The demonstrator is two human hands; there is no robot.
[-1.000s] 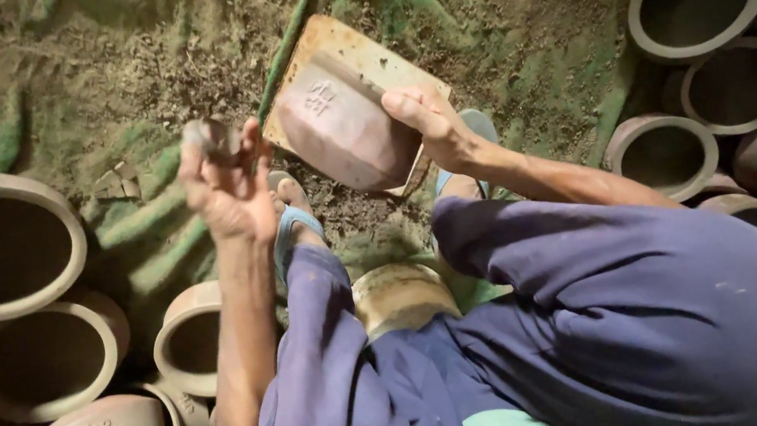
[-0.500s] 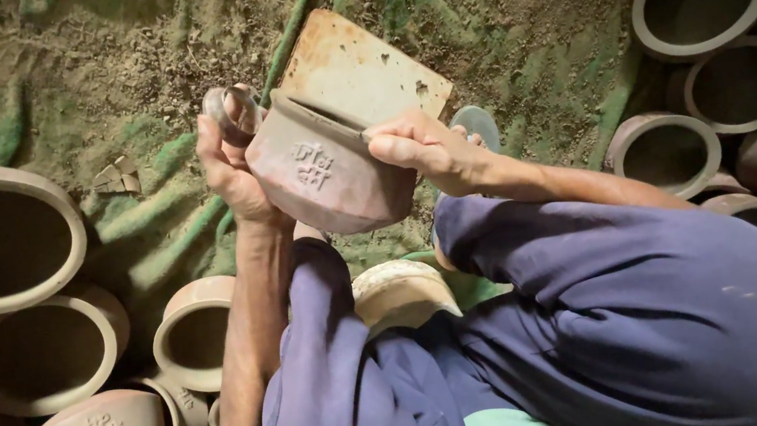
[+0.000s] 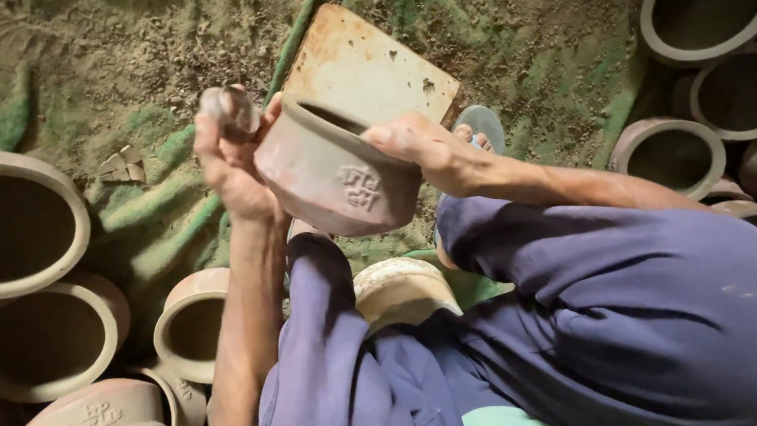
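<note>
Your right hand [image 3: 424,150] grips the rim of the clay pot [image 3: 332,175], held tilted above your knees with its mouth facing away, while your left hand [image 3: 234,165], closed on a small rounded tool [image 3: 233,109], presses against its left wall.

Soft, even light falls from above, bright on the board [image 3: 368,68] just beyond the held pot [image 3: 337,177] and on the pale rims at either side, with no glare. Deep shadow fills the pot mouths left and right of the hands, and dim corners close in. The stone [image 3: 233,110] in the left hand [image 3: 235,170] is slightly blurred; straight lines bow near the edges.
</note>
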